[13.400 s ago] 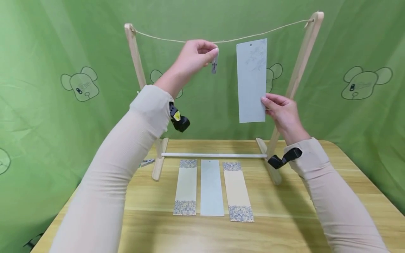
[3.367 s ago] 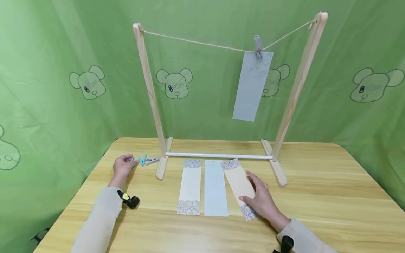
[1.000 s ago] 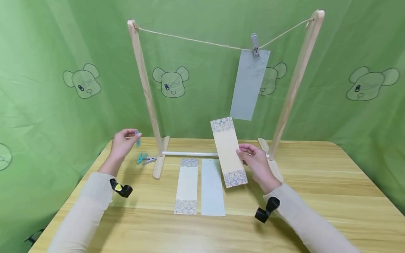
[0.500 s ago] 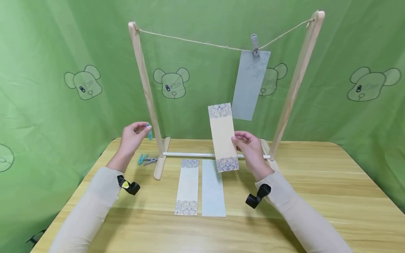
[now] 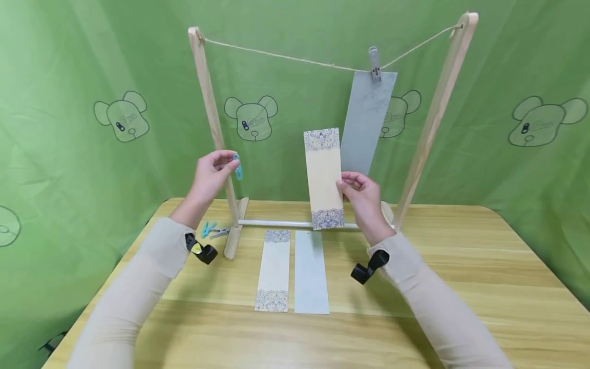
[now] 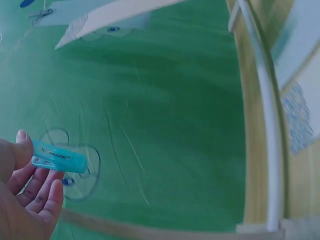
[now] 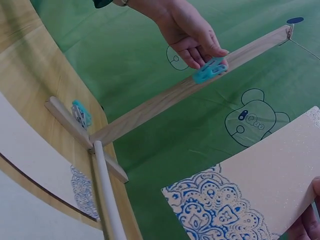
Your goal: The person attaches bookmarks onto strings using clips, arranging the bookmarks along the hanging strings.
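The left grip [image 5: 213, 174] is pinching a turquoise clip [image 5: 238, 171] between thumb and fingers, the gap between them closing down to the clip's thickness; in the left wrist view the remaining fingers are curling loosely beneath it. The clip is pointing downward in the air. To the right, well apart from it, the right grip [image 5: 364, 202] is pinching a cream card [image 5: 322, 177] by its right-hand edge, thumb in front, the fingers closing to the thickness of the card. The card is standing nearly upright in the air, leaning slightly, its blue-patterned ends facing up and down.

Just behind the left grip, the stand's left post [image 5: 208, 92] is rising past it. Below both grips, a white rod [image 5: 274, 223] is running across, partly hiding behind the cream card. Lower down, on the surface [image 5: 207, 333], a patterned card [image 5: 274, 269] and a plain pale-blue card [image 5: 311, 271] are lying side by side, apart. A second turquoise clip [image 5: 205, 229] and a grey clip [image 5: 220, 233] are lying beneath the left grip.

Behind and above the right grip, a grey-blue card [image 5: 369, 118] is hanging from the string [image 5: 276, 53], a metallic-looking clip [image 5: 375, 65] gripping its top. Farthest off, a green cloth [image 5: 286, 169] is hanging behind everything.
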{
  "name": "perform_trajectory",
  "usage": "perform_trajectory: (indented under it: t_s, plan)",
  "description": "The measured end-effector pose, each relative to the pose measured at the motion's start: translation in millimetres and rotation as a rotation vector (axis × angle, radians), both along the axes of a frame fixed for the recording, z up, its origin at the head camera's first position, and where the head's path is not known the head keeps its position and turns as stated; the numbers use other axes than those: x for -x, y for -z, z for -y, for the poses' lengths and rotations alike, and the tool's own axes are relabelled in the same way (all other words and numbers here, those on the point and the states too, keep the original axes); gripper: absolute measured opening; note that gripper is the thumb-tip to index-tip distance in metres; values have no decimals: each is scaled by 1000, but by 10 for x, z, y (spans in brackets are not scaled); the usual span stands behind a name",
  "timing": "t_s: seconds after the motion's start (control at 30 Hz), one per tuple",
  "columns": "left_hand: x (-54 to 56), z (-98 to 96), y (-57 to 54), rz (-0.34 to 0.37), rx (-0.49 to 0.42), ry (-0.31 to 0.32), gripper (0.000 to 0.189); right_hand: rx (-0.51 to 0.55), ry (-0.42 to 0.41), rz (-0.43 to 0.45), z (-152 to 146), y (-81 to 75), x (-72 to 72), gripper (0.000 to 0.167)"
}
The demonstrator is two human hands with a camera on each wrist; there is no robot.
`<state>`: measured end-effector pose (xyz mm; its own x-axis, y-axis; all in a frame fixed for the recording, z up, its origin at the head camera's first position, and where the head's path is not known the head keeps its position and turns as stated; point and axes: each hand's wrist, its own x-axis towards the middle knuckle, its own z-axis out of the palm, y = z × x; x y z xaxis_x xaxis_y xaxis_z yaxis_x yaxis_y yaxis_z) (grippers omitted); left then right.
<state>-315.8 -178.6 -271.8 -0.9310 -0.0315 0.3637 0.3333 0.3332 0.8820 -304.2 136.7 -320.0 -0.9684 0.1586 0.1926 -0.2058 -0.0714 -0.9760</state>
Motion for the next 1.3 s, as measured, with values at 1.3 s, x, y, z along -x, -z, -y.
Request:
perform_trajectory:
  t_s: [1.3]
  plan:
    - [250,-1054,-1249,-175,-212,132,24,116,73,-96,83,-535,239,20]
